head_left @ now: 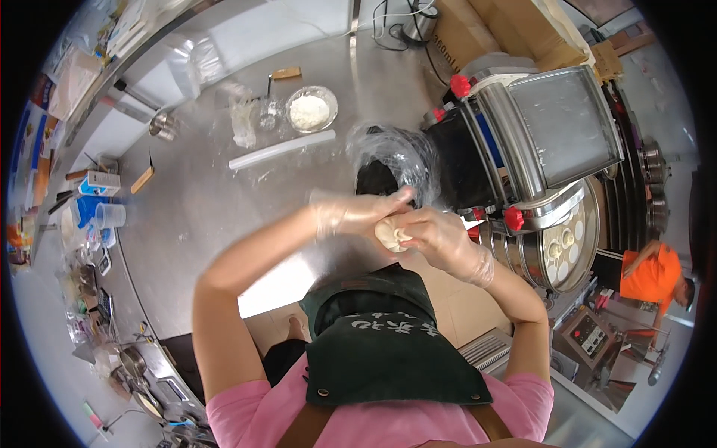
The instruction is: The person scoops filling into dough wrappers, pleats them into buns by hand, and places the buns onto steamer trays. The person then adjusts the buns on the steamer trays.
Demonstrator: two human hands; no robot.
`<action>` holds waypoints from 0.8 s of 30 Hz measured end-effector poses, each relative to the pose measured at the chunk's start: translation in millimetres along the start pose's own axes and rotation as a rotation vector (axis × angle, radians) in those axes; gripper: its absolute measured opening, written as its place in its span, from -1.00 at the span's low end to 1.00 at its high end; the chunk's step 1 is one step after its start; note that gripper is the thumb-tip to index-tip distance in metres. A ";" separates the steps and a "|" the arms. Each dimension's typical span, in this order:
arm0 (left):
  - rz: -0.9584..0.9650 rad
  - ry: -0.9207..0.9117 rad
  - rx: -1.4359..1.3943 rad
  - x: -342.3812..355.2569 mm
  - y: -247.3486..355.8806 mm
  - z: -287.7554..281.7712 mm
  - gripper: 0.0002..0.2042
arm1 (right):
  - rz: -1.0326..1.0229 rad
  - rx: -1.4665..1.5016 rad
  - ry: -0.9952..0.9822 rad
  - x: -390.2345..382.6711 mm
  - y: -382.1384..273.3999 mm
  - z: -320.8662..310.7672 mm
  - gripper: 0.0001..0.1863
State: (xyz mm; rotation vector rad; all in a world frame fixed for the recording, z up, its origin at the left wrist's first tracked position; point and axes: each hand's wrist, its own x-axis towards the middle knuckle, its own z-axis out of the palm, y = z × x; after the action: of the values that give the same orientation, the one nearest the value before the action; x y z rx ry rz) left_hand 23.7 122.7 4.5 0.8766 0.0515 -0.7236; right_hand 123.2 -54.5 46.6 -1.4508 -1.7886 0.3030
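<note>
Both my hands wear clear disposable gloves and meet over the pleated dough bun (pixel 390 234), just beyond my dark apron. My left hand (pixel 361 211) cradles it from the left and below, thumb raised. My right hand (pixel 441 239) has its fingers pinched on the gathered top. Behind them lies crumpled clear plastic (pixel 414 164) over something dark. To the right, a round steel steamer tray (pixel 567 269) holds white paper rounds and a couple of small buns.
A steel roller machine (pixel 560 119) with red knobs occupies the right of the steel table (pixel 172 246). A bowl of white flour (pixel 309 112) and a white rod (pixel 282 149) lie farther back. Tools line the left edge. A person in orange (pixel 646 276) is at far right.
</note>
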 end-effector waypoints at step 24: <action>0.391 0.237 -0.178 46.4 -23.8 34.2 -0.16 | 0.047 -0.217 0.110 -42.7 12.8 -36.5 -0.61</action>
State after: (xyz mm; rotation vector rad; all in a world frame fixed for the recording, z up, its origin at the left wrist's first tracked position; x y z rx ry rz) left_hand 36.6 62.4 -4.5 0.7681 0.1486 -0.2438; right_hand 159.0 -99.5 44.4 -1.6295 -1.7419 0.0514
